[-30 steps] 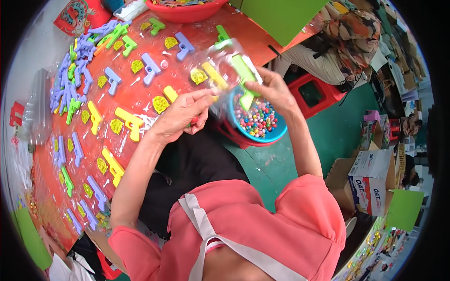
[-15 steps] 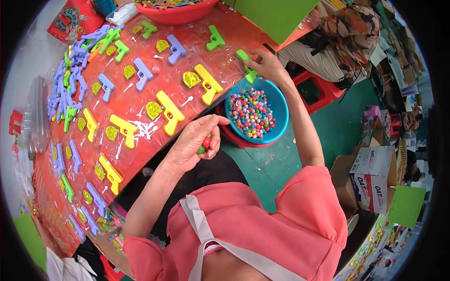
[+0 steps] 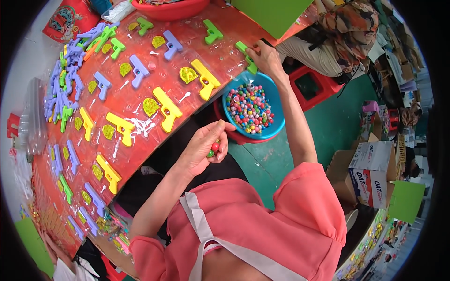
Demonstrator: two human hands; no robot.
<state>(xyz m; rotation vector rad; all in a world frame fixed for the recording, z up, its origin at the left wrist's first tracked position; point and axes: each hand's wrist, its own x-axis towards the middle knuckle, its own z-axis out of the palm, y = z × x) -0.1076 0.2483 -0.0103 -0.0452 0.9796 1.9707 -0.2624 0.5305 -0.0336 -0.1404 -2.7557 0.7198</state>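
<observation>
Head view shows the left hand [image 3: 199, 149] curled up, its bent fingers cupping small red and green balls [image 3: 214, 147], likely so none roll out. The right hand [image 3: 268, 60] is partly bent, its fingers at a green toy pistol [image 3: 251, 66] by the red worktop's [image 3: 225, 18] edge; from where I stand, I can't tell if it grips. Just beside sits a blue tub [image 3: 277, 105] of colored balls, seemingly for easy reach. Yellow toy pistols [image 3: 167, 109] lie spread out, perhaps to keep them apart.
</observation>
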